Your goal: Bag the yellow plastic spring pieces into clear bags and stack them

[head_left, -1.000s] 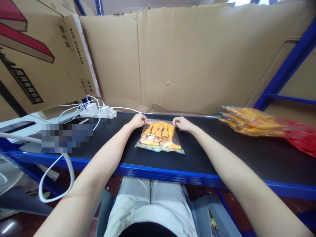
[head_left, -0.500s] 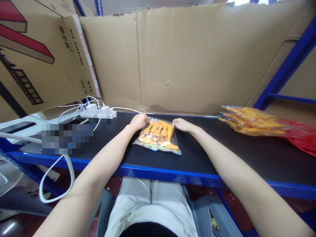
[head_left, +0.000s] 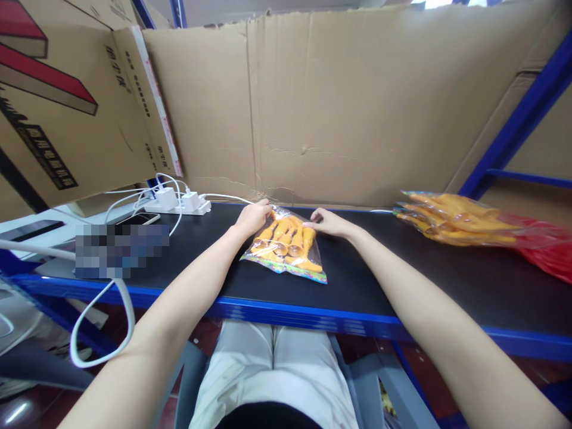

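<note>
A clear plastic bag [head_left: 286, 241] with several orange, horn-like plastic pieces inside lies on the black tabletop in front of me. Its near edge carries a colourful printed strip. My left hand [head_left: 255, 218] is closed on the bag's far left corner, which is slightly raised. My right hand [head_left: 331, 223] is at the far right corner, thumb against the bag's edge and index finger lifted away from it. The other fingers of that hand are curled and partly hidden.
More bags of orange pieces [head_left: 451, 219] lie to the right, beside red plastic [head_left: 545, 244]. At left stand a white power strip [head_left: 196, 206] with chargers and cables, and a phone [head_left: 138, 219]. A cardboard sheet [head_left: 357, 107] walls off the back; a blue rail [head_left: 304, 314] edges the table.
My right hand has loosened its pinch on the bag's far right corner, its fingers spreading and shifting slightly left. My left hand has risen a little, lifting the bag's far edge.
</note>
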Tool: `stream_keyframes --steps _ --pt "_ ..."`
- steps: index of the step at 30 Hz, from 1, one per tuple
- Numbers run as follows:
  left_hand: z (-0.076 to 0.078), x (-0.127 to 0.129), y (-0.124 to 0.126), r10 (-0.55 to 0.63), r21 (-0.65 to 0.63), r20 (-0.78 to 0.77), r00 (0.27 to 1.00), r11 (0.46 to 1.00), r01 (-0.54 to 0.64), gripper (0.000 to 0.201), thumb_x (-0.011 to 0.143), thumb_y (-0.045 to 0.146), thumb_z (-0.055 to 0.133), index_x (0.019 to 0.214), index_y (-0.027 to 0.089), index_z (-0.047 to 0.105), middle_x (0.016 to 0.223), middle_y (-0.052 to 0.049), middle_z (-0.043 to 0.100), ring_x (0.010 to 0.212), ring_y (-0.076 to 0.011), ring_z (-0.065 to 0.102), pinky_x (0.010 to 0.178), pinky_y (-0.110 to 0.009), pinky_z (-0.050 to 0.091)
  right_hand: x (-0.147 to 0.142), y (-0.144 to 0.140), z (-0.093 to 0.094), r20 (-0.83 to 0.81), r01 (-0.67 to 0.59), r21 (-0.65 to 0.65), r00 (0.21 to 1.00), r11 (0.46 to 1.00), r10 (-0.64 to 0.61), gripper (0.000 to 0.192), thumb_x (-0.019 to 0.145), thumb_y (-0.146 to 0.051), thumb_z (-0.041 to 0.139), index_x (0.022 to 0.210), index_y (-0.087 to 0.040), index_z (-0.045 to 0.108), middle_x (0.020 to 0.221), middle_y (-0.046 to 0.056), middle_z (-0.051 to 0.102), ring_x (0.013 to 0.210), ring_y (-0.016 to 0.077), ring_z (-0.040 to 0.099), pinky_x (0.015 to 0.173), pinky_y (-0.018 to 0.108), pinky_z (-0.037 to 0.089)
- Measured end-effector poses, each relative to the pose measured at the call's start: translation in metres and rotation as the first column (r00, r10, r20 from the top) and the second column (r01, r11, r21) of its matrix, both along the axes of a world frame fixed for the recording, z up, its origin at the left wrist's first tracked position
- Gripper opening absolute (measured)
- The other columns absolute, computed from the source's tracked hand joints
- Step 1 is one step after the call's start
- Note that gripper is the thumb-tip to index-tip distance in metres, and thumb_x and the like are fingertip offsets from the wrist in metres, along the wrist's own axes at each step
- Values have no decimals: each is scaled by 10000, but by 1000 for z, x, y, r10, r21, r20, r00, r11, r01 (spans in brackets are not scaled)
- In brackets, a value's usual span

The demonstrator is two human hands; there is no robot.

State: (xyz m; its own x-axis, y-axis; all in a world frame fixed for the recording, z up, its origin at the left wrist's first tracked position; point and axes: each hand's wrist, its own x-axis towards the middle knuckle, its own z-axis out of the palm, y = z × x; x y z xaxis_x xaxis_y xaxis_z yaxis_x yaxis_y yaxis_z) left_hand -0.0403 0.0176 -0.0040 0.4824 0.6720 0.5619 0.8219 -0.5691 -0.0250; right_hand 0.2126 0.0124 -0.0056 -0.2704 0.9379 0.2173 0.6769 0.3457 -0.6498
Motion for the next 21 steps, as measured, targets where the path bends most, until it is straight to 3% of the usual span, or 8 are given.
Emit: stream_keyframes --steps 3,8,13,19,21 --pt "0 2 -1 -11 56 -13 1000 998 12 205 778 85 408 698 164 580 795 -36 534 643 -128 490 572 -243 307 0 0 2 -143 -124 -118 984 985 107 370 581 -356 730 817 -139 545 709 31 583 584 92 491 523 209 389" --pt "1 9 -6 -27 146 -34 999 989 32 212 787 86 395 716 176 574 803 -19 543 616 -116 490 553 -234 316 3 -10 12 -194 -275 -332 956 902 221 441 581 -417 721 894 -139 582 705 18 600 538 76 490 502 218 402" --pt "3 15 -13 -75 192 -57 996 978 84 219 803 92 381 750 178 576 838 -21 554 610 -105 501 539 -223 330 5 -18 17 -297 -424 -413 899 806 321 401 590 -388 730 879 -141 603 863 44 636 716 119 582 676 252 469" --pt "8 26 -25 -67 210 -76 995 974 82 190 823 148 399 813 181 586 913 -31 567 658 -104 536 542 -210 355 -5 -27 17 -527 -600 -486 781 635 334 435 615 -318 735 989 -144 598 1025 77 632 891 174 602 838 308 465" --pt "8 30 -29 -53 201 -74 996 977 67 190 826 157 402 813 180 591 912 -30 571 657 -104 539 541 -208 359 -11 -29 15 -576 -596 -493 769 633 276 384 662 -337 701 982 -151 598 1014 77 641 870 173 613 825 314 479"
